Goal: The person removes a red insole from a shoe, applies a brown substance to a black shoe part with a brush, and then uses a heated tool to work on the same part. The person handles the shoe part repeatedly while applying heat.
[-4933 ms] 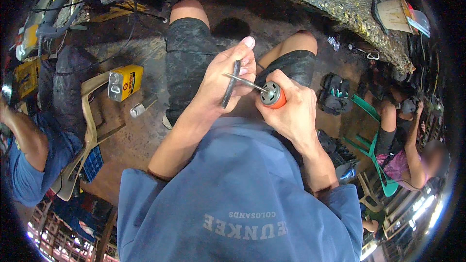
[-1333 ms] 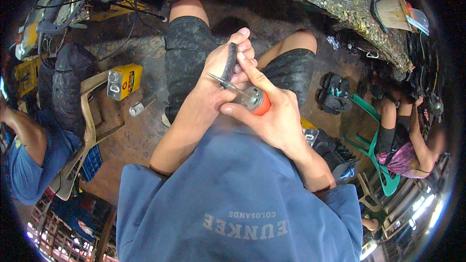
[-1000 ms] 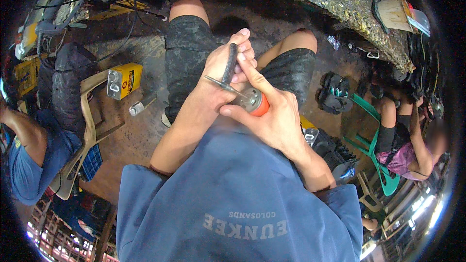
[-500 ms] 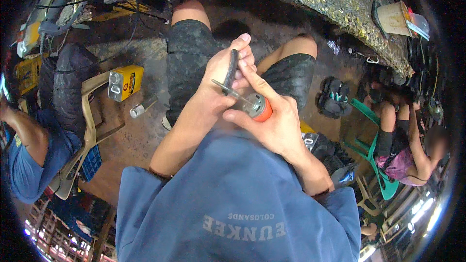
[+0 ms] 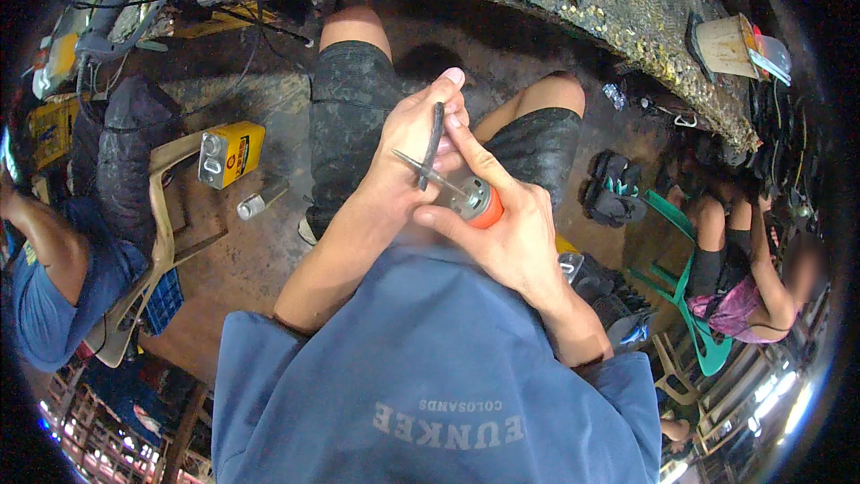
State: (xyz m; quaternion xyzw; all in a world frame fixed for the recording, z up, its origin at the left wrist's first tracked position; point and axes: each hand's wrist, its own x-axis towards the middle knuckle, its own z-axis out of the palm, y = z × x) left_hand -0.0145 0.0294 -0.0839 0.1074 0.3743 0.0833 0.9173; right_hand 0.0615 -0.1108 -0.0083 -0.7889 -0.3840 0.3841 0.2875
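Farther left and nearer than in the earliest frame, the right hand [image 5: 520,211] grips an orange tool [image 5: 486,211], forefinger stretched to the left hand [image 5: 403,139]. Left fingers hold a dark strip [image 5: 434,136], pointing far. The tool's metal rod [image 5: 408,159] crosses the strip's near end; I cannot tell whether they touch. Left, a yellow can [image 5: 244,149] is on the floor [image 5: 210,314].

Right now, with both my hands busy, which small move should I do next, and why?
Perhaps steady the black strip with your left hand before moving the orange tool in your right hand: its metal rod crosses the strip near its lower end, and I cannot tell whether they touch.
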